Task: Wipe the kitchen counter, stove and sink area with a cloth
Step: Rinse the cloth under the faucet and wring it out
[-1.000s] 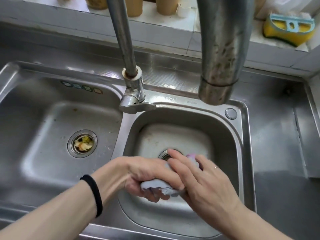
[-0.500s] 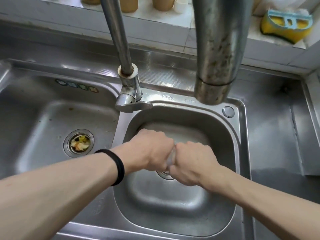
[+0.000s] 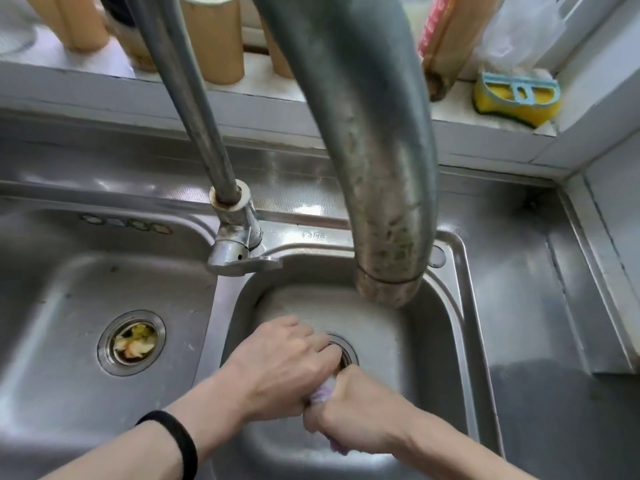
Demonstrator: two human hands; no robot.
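Note:
Both my hands are over the small right basin (image 3: 446, 327) of the steel sink, fists end to end. My left hand (image 3: 284, 368) and my right hand (image 3: 356, 410) each grip one end of a pale purple cloth (image 3: 323, 393), which is twisted tight between them. Only a short strip of cloth shows between the fists, with another bit poking out under my right hand. The fists partly cover the basin's drain (image 3: 346, 351). The tap spout (image 3: 381, 202) hangs above the basin, with no water visibly running.
The large left basin (image 3: 69, 289) has food scraps in its drain strainer (image 3: 133, 342). The tap base and lever (image 3: 239, 251) stand between the basins. A yellow and blue sponge (image 3: 516, 97) and several bottles (image 3: 211, 39) sit on the sill. Steel counter (image 3: 540, 341) lies to the right.
My hands went from folding the cloth low in the basin to gripping it as fists and wringing it. The fists have turned and sit lower right now; the view has moved closer.

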